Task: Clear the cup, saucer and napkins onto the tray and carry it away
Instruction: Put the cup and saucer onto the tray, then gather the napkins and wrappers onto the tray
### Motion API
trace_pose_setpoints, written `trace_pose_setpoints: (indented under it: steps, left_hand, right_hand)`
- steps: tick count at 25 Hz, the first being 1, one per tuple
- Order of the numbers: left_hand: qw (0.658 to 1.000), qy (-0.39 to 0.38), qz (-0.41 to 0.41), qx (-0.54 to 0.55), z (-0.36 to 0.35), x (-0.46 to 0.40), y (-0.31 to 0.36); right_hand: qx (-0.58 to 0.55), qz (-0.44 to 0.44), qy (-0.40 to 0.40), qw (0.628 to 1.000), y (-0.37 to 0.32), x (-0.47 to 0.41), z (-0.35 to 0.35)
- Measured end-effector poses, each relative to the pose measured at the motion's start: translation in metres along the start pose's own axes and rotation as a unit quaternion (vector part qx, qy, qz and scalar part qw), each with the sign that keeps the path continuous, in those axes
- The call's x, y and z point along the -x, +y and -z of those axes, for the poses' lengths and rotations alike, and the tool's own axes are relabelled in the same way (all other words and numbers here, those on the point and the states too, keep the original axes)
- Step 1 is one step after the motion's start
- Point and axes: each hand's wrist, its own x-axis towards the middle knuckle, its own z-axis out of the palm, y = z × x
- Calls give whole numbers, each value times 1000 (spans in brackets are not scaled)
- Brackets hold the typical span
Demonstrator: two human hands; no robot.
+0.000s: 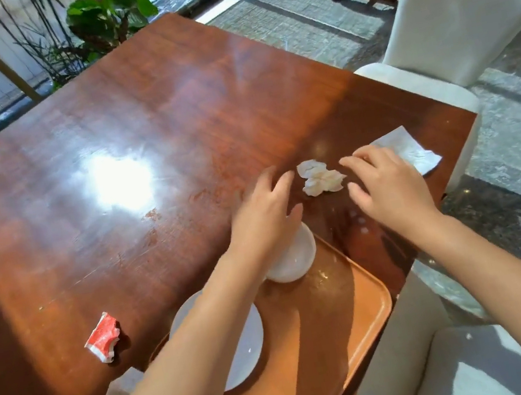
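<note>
- Left hand (263,212): open, fingers spread, holding nothing, just left of the crumpled napkin (320,177).
- Right hand (389,185): open, empty, just right of the same napkin, partly over the flat napkin (412,149) at the table (133,115) edge.
- Cup (294,257) and saucer (246,342): on the orange tray (352,313), partly hidden by the left arm.
- Torn red wrapper (102,336): on the table, left of the tray.

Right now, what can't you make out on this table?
- Cup, head view: the left hand and wrist cover most of it, contents hidden.
- Saucer: the left forearm crosses it.
- Flat napkin: partly behind the right hand.
- Tray: near edge cut off.
</note>
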Motion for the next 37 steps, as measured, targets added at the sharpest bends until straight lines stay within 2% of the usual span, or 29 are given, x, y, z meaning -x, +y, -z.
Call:
trace_pose_setpoints:
  steps: [3,5,7,9,11,15,19,24,26,28,30,33,37]
  left_hand:
    - [994,-96,-56,8,-21,-50,7]
    - [982,-179,-49,-25,-34,-70,12]
    - [973,-223,-33,-52,-43,-81,18]
    - [976,-206,-30,-64,-50,-88,23]
    - [981,-172,-41,-84,-55,-93,23]
    - [984,-128,-82,-96,-59,-92,22]
    - [990,-113,-76,-44,-54,-92,21]
    - [992,46,-87,79,-24,-61,32]
    - [987,85,-92,105,-10,-25,38]
    - [984,111,-82,113,-4,26,40]
    - [982,119,-60,134,-5,83,41]
    - [986,82,-37,143,-21,148,44]
    - [991,34,27,123,-40,173,37]
  right_hand:
    - [51,-63,-57,995,47,-14,-13]
    - [79,-78,-82,990,71,-23,-22]
    - [104,-81,-112,985,87,-27,-31]
    - [119,-93,-152,977,99,-28,-38]
    - [94,-101,-160,977,105,-25,-44]
    - [38,-105,-77,991,108,-17,-51]
    - [-6,-126,-20,992,100,-8,-55]
    - [-87,-125,48,987,68,11,-33]
    - [-135,-125,88,979,44,28,-17]
    - [-174,-122,92,973,17,54,-3]
    - [-202,-108,67,971,-8,83,6]
    - [-210,-72,29,975,-34,118,6]
    - [-190,-62,10,980,-54,134,-6]
